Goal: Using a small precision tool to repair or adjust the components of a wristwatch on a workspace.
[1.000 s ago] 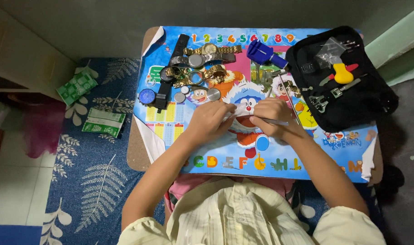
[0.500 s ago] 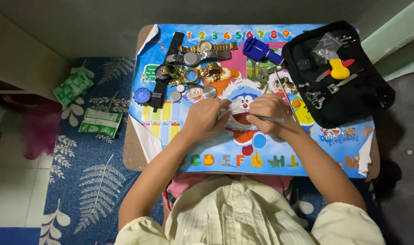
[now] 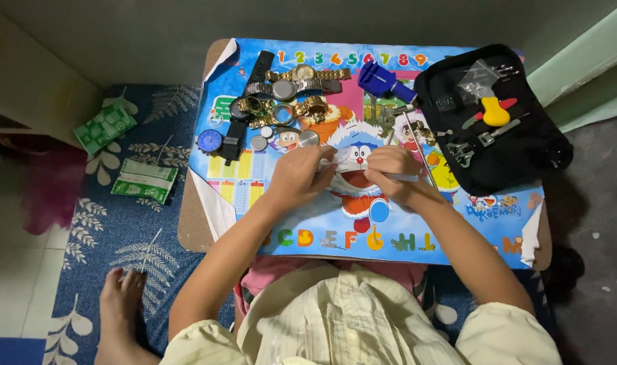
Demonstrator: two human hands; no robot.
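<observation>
Both hands meet over the middle of a low table [image 3: 193,230] covered by a glossy cartoon mat [image 3: 450,233]. The left hand [image 3: 298,177] is curled, fingers pinched on a small pale part [image 3: 337,157] that is too small to make out. The right hand [image 3: 389,172] is closed around a thin silvery tool [image 3: 404,178], its shaft sticking out sideways past the knuckles toward the right. The two hands are almost touching, the tool's working end hidden between them.

This reads as fine work on a small watch part, mid-step: one hand steadies, the other applies the tool. Any further move here calls for a steady pinch and light, exact pressure (the part looks easy to lose).

Beyond the hands lies a cluster of watches [image 3: 288,101]: gold and steel link bracelets, round glass faces, a long black strap [image 3: 247,101] that looks matte, and a blue-dialled watch [image 3: 209,140] near the left edge. A blue plastic tool [image 3: 379,80] sits past them. To the right, an open black fabric case [image 3: 524,145] holds metal pliers, a yellow-handled tool [image 3: 495,111] and a clear bag. On the blue leaf-patterned rug [image 3: 85,236] lie two green packets [image 3: 145,181], well apart from the work.
</observation>
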